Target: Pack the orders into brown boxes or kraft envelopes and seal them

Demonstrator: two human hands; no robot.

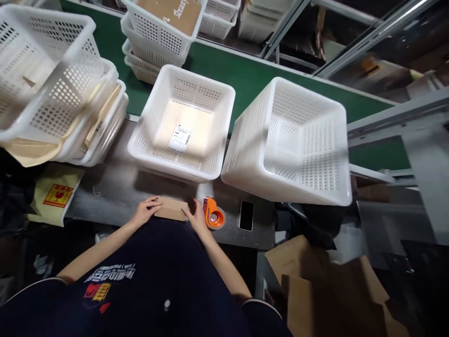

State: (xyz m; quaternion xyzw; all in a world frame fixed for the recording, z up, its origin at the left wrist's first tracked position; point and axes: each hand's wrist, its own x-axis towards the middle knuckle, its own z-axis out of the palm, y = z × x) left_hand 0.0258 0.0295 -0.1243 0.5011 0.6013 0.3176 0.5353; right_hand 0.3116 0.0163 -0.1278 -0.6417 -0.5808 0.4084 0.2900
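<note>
A small brown cardboard box (pixel 171 208) is held close to my body at the front of the grey bench. On its left end, my left hand (pixel 145 210) is closed, fingers over the top face. My right hand (pixel 197 216) grips the opposite end with the thumb on top. Just right of that hand lies an orange tape dispenser (pixel 214 216) with a roll of clear tape. Beyond the box stands a white perforated basket (pixel 182 161) with a flat pale package (pixel 196 117) inside, bearing a white barcode label (pixel 180 138).
Nested white baskets (pixel 305 135) lean at the right; more baskets (pixel 80 79) with packages are stacked at the left. A phone (pixel 246 216) lies near the bench's (pixel 115 196) right end. Behind runs a green conveyor (pixel 245 75). Open cardboard (pixel 329 285) sits low at the right.
</note>
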